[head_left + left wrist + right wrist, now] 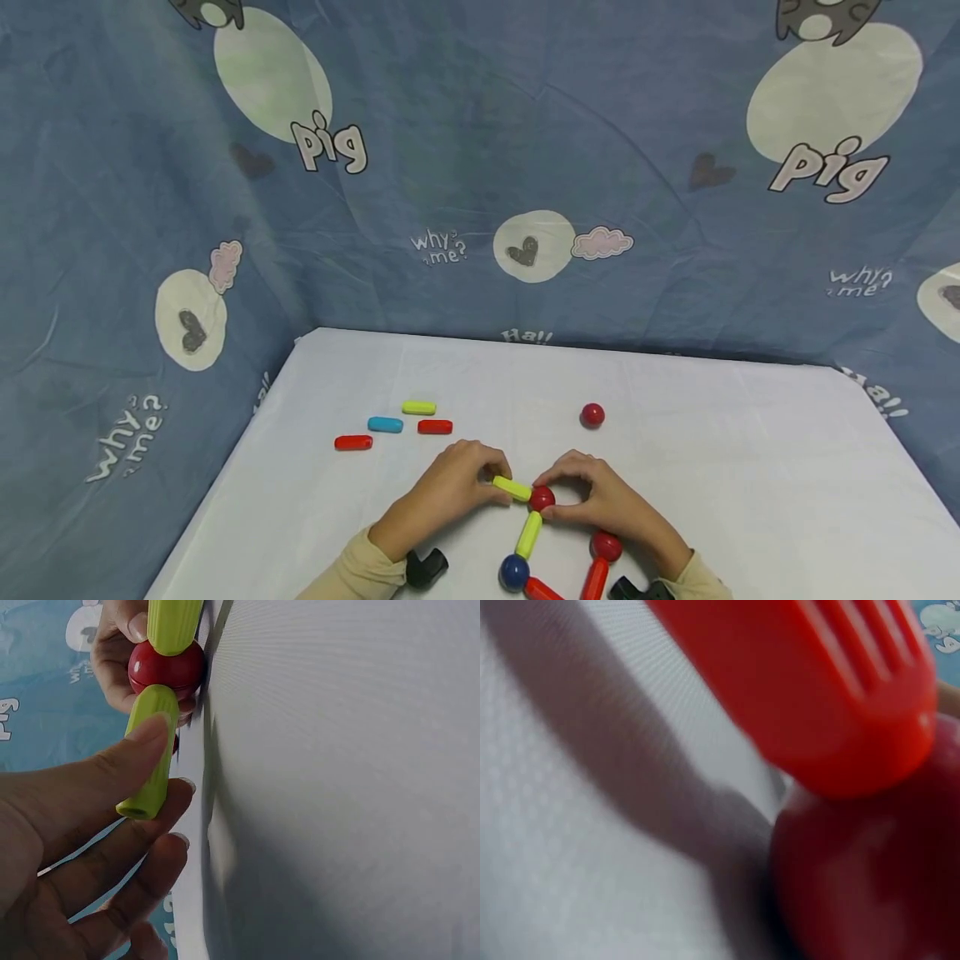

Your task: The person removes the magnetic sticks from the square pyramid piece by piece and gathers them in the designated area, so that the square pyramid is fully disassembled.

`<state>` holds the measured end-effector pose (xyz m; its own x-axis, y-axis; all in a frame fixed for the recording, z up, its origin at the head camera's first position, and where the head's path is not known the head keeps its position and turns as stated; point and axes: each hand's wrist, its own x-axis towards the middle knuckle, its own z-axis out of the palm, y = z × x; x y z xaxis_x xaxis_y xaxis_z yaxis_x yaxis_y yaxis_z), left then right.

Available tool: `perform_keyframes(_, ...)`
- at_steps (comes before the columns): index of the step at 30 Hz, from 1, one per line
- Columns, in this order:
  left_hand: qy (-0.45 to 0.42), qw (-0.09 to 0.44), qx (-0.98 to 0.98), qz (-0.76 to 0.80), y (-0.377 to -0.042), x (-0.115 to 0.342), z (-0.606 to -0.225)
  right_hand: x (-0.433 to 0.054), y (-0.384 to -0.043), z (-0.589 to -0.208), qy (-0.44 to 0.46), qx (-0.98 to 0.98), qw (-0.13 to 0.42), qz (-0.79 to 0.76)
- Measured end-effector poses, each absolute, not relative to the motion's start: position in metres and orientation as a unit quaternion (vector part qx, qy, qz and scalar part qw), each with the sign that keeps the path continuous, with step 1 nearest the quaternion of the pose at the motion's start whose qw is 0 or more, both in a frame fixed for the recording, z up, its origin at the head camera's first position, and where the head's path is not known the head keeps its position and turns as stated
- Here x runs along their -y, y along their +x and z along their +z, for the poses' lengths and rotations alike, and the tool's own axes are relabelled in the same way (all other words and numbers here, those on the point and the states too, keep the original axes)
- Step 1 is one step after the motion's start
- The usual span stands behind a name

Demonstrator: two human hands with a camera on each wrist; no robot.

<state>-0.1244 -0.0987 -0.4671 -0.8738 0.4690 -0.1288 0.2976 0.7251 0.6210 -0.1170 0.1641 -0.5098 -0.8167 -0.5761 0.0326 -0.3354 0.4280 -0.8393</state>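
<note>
My left hand pinches a yellow-green rod between thumb and fingers; the rod's far end meets a red ball. The right hand grips that same ball between thumb and forefinger. A second yellow-green rod runs from the ball down to a blue ball, which joins a red rod at the bottom edge. Close below the right hand, another red ball sits on the end of a red rod; both loom large in the right wrist view.
Back left on the white table lie loose rods: a yellow-green rod, a blue rod and two red ones. A single red ball stands behind the right hand. A printed blue cloth hangs behind the table.
</note>
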Motion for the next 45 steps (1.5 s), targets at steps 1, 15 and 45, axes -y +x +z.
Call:
perform_keyframes(1,0.208,0.141,-0.919,0.303,-0.124,0.099,-0.467,-0.164,-0.117,-0.510,-0.274,-0.836,0.130,-0.458)
perform_keyframes(15,0.201,0.126,-0.928,0.286,-0.123,0.099,-0.467,-0.163,-0.118,-0.509,-0.272,-0.840,0.131,-0.451)
perform_keyframes(45,0.109,-0.027,-0.969,0.221,-0.136,0.163,-0.473,-0.164,-0.118,-0.509,-0.261,-0.831,0.150,-0.467)
